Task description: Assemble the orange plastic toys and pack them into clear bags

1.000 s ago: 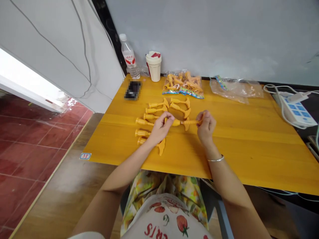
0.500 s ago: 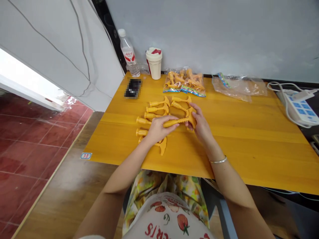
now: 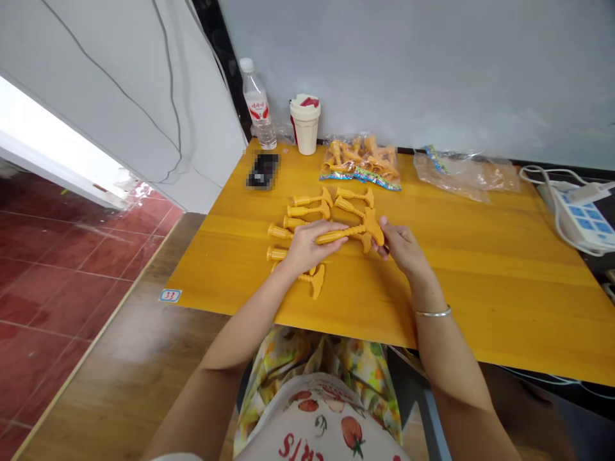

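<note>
A yellow plastic toy hammer (image 3: pixel 356 231) is held above the table, its handle in my left hand (image 3: pixel 307 246) and its head pointing right. My left fingers are closed round the handle. At the right edge of the head, my right hand (image 3: pixel 407 248) has its thumb and fingers apart; whether they still touch the head I cannot tell. More toy hammers lie beyond and beneath my hands, among them an upper-left hammer (image 3: pixel 310 200), an upper-right hammer (image 3: pixel 354 194) and a near one (image 3: pixel 317 280). My left hand and forearm partly cover several of them.
Behind the loose hammers lie clear bags of yellow toys (image 3: pixel 360 160). A water bottle (image 3: pixel 259 109), a lidded cup (image 3: pixel 305 125) and a blurred dark phone-like object (image 3: pixel 263 171) are at the back left. Flattened clear bags (image 3: pixel 468 173) and a power strip (image 3: pixel 589 218) are at the right.
My right hand has slid right and nearer me, off the top of the hammer head to its edge. My left hand keeps its grip. The view has shifted slightly.
</note>
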Available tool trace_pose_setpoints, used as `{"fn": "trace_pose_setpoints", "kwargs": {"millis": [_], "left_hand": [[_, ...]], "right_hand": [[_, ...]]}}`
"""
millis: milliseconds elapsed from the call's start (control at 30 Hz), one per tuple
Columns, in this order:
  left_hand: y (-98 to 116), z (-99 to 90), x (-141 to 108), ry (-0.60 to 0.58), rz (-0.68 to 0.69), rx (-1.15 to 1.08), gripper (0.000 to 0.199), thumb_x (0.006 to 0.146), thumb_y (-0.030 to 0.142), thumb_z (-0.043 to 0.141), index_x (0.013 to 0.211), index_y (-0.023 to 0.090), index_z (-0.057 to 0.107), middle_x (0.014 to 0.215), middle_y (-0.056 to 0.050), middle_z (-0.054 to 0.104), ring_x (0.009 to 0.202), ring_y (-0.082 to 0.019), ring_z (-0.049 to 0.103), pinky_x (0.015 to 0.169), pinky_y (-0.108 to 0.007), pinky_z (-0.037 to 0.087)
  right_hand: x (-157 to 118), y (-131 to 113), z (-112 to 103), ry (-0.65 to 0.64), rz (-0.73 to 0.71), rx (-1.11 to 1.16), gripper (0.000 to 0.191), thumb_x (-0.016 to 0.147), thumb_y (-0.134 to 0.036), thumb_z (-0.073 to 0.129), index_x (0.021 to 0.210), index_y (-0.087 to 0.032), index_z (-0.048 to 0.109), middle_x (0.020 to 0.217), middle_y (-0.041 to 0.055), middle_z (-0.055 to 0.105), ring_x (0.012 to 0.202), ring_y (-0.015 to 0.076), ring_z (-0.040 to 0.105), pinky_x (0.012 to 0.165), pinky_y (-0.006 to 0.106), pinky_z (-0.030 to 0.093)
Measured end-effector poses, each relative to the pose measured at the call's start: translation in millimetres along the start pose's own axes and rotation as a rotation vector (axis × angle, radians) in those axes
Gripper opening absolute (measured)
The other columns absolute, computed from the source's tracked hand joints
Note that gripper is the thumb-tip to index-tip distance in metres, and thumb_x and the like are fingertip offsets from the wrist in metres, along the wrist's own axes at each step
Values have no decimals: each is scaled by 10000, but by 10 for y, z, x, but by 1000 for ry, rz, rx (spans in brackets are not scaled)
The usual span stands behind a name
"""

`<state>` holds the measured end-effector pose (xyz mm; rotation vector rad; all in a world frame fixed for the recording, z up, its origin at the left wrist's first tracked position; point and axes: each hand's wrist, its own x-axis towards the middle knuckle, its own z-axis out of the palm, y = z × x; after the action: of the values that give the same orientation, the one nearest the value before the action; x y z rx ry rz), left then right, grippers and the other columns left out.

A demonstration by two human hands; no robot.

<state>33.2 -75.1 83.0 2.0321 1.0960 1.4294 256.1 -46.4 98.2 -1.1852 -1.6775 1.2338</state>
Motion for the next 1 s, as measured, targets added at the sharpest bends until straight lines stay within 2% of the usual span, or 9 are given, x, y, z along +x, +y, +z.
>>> {"fn": "trace_pose_setpoints", "kwargs": {"millis": [167, 267, 367, 533, 600, 667, 767, 867, 1000], "left_hand": [[-23, 13, 4, 11, -102, -37, 178, 839, 297, 723, 973, 182, 746, 974, -49, 775, 886, -180, 734, 845, -289, 572], [-54, 4, -3, -1, -17, 11, 172, 860, 280, 705, 994, 177, 738, 960, -50, 772, 862, -165, 727, 825, -275, 565], [-90, -13, -10, 5, 123, 87, 177, 886, 275, 683, 1024, 173, 726, 938, -57, 764, 823, -149, 713, 783, -261, 556], [-106, -17, -9, 9, 181, 120, 178, 892, 276, 679, 1029, 171, 721, 921, -62, 759, 802, -146, 709, 760, -256, 549], [-94, -8, -5, 21, 135, 74, 168, 882, 270, 690, 1013, 170, 719, 934, -58, 764, 820, -147, 717, 781, -257, 554], [-83, 5, -3, 23, 84, 35, 163, 869, 268, 703, 998, 170, 718, 951, -56, 768, 841, -152, 724, 805, -264, 558], [-84, 20, -7, -9, 82, 27, 165, 865, 269, 708, 997, 171, 720, 947, -54, 770, 844, -153, 727, 807, -265, 561], [-104, 13, -11, -31, 131, 42, 172, 875, 274, 700, 1016, 178, 723, 934, -53, 769, 821, -145, 723, 786, -257, 561], [-131, -24, -12, 1, 198, 65, 172, 886, 263, 689, 1038, 188, 719, 926, -51, 764, 814, -138, 716, 778, -252, 559]], "right_hand": [[62, 71, -88, 58, -372, -208, 430, 854, -574, 666, 1159, -270, 666, 1047, 61, 645, 816, 167, 588, 684, 282, 476], [56, 98, -34, 5, -334, -315, 406, 879, -607, 609, 931, -215, 706, 818, 38, 622, 682, 153, 526, 614, 281, 419], [11, 80, 94, -86, -133, -221, 599, 925, -690, 447, 627, -195, 604, 511, -28, 398, 499, 115, 356, 509, 277, 299], [-23, 35, 183, -110, 40, -58, 738, 991, -671, 198, 538, -202, 544, 463, -8, 379, 461, 120, 381, 490, 277, 328], [-3, 41, 136, 74, -71, -153, 676, 1000, -642, 223, 772, -200, 681, 582, 24, 521, 526, 148, 477, 526, 289, 403], [26, 58, 69, 223, -321, -315, 495, 987, -594, 378, 1108, -220, 680, 902, 88, 658, 741, 203, 597, 669, 344, 500], [62, 99, -3, 146, -613, -547, 375, 969, -469, 512, 1260, -256, 614, 1279, 130, 615, 1110, 279, 586, 937, 446, 487], [67, 152, 6, 68, -596, -593, 311, 977, -478, 505, 1033, -228, 682, 1058, 115, 710, 978, 259, 639, 859, 397, 495], [14, 158, 116, -73, -302, -338, 589, 950, -678, 407, 630, -213, 572, 548, 26, 594, 521, 152, 531, 562, 293, 412]]}}
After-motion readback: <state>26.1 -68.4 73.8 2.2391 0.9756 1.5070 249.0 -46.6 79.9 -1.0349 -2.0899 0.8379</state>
